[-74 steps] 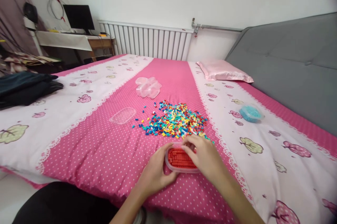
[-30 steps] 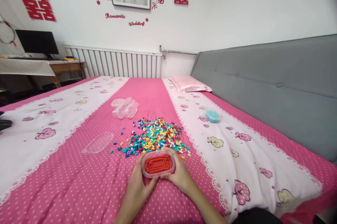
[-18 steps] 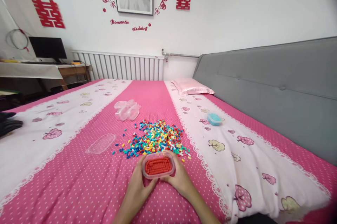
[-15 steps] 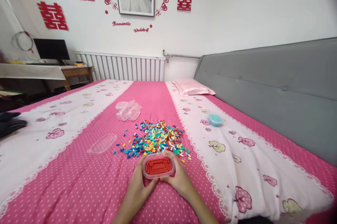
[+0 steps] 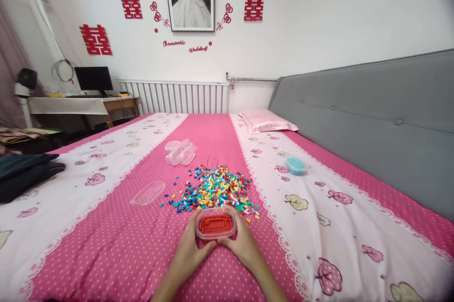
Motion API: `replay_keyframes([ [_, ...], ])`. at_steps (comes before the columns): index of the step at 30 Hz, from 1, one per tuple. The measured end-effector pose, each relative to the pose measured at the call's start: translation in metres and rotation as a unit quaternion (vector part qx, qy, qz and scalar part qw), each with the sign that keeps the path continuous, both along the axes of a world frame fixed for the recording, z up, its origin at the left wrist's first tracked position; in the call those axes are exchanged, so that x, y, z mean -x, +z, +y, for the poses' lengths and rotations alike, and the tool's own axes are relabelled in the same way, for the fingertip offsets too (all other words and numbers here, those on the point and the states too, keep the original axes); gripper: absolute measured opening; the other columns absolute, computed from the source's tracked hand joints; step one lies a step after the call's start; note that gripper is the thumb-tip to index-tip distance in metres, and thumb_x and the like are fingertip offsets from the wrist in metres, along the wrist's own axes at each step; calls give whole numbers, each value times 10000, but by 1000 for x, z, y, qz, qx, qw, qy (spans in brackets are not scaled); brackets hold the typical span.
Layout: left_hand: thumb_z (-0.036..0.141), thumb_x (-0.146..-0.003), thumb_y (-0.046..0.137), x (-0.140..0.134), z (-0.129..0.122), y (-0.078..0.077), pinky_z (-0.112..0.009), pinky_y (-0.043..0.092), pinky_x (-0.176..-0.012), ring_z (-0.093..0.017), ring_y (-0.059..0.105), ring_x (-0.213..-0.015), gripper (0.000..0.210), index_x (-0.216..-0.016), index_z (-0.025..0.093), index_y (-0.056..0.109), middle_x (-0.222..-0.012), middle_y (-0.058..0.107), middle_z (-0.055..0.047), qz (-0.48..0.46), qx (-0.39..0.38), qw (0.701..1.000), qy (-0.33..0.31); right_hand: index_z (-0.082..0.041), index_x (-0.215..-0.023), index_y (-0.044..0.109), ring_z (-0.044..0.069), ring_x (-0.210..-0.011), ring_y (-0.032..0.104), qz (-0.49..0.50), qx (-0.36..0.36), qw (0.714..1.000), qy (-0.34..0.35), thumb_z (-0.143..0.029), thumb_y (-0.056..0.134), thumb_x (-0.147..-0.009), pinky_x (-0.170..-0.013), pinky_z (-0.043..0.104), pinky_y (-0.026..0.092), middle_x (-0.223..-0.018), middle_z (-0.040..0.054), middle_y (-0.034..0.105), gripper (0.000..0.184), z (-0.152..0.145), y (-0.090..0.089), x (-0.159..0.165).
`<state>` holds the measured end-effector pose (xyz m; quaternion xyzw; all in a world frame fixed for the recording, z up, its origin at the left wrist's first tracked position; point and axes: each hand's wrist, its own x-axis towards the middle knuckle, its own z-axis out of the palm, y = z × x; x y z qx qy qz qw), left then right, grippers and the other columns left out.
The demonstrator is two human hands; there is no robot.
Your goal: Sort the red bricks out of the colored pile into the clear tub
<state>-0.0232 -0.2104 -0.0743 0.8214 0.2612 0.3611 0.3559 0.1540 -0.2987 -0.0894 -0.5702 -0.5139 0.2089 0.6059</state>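
Observation:
Between my two hands is a clear plastic container (image 5: 216, 236), its open top facing me. Red blocks (image 5: 215, 223) line it in neat rows. My left hand (image 5: 193, 245) wraps its left side and my right hand (image 5: 239, 238) its right, both thumbs along the near edge. Just beyond lies a loose pile of small coloured blocks (image 5: 220, 186), in blue, green, yellow, red and white. A clear lid (image 5: 149, 193) rests flat to the left of the pile. Farther back sit several clear plastic pieces (image 5: 180, 151), stacked over one another.
On the right of the bed stands a container of light blue pieces (image 5: 295, 166). A pink pillow (image 5: 267, 121) lies by the grey headboard (image 5: 358, 113). Dark folded clothes (image 5: 26, 174) are at the left edge. Behind, a desk holds a monitor (image 5: 93, 79).
The view has tilted up a little and turned left, bringing more of the left side into sight. Both hands keep their grip on the container, which stays nearly in place.

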Motion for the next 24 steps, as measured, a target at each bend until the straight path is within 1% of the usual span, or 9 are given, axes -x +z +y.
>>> replay_keyframes([
  [5,371,-827,707,-1,-1,2,-536,423,-1114,-310,536,-1312,724,-1423,212,329,-1409,530,-156,-11,21,1000,-1,-273,-1382,495,303,-1318,521,-6,-6,1000,-3,-330,846,-674,-1127,476,389,-1410,107,568,792,1,-3,-2],
  [9,369,-842,692,-2,-1,0,-532,434,-1106,-309,544,-1302,746,-1440,223,272,-1414,520,-158,5,34,999,9,-276,-1370,510,313,-1309,531,-10,-12,1000,0,-351,841,-681,-1121,486,400,-1406,111,570,768,2,-5,-1],
  [12,362,-855,680,-3,-1,-3,-512,459,-1090,-306,552,-1297,746,-1452,246,249,-1415,526,-146,8,39,999,4,-286,-1402,489,311,-1331,511,-14,4,1000,-11,-334,831,-699,-1128,483,397,-1422,107,558,784,1,-6,-1],
  [14,348,-856,673,-5,0,-7,-520,464,-1087,-311,543,-1308,748,-1460,264,241,-1429,518,-139,11,33,999,10,-296,-1442,449,307,-1365,474,-19,24,999,-13,-334,818,-726,-1144,482,380,-1459,105,524,806,0,-9,-2],
  [17,344,-836,680,-6,1,-17,-555,456,-1095,-334,516,-1333,765,-1468,304,250,-1466,493,-120,25,26,999,33,-312,-1483,396,311,-1389,444,-27,44,999,-7,-327,821,-731,-1154,478,374,-1501,103,479,864,-1,-20,-5],
  [19,379,-819,687,-6,0,-24,-546,497,-1061,-346,547,-1300,805,-1488,319,244,-1454,513,-106,22,70,996,54,-329,-1493,378,321,-1375,461,-28,58,998,-5,-297,835,-710,-1139,474,399,-1502,94,479,908,-3,-29,-7],
  [20,396,-810,692,-6,-1,-27,-540,529,-1028,-345,590,-1251,871,-1519,324,190,-1417,549,-101,21,104,992,71,-337,-1491,381,327,-1358,481,-25,67,997,-8,-285,841,-698,-1122,471,422,-1492,90,491,918,-4,-33,-7],
  [22,400,-782,716,-6,-2,-29,-530,570,-979,-333,664,-1136,1064,-1566,321,0,-1307,634,-89,37,154,985,75,-340,-1476,402,338,-1319,521,-18,88,996,-17,-293,849,-683,-1084,468,465,-1461,89,524,911,-7,-36,-7],
  [24,380,-773,726,-7,-4,-26,-517,578,-975,-319,685,-1091,1155,-1560,326,-117,-1252,666,-70,51,167,983,57,-328,-1455,429,345,-1288,549,-16,99,994,-29,-343,849,-687,-1070,475,476,-1424,93,560,875,-9,-34,-7],
])
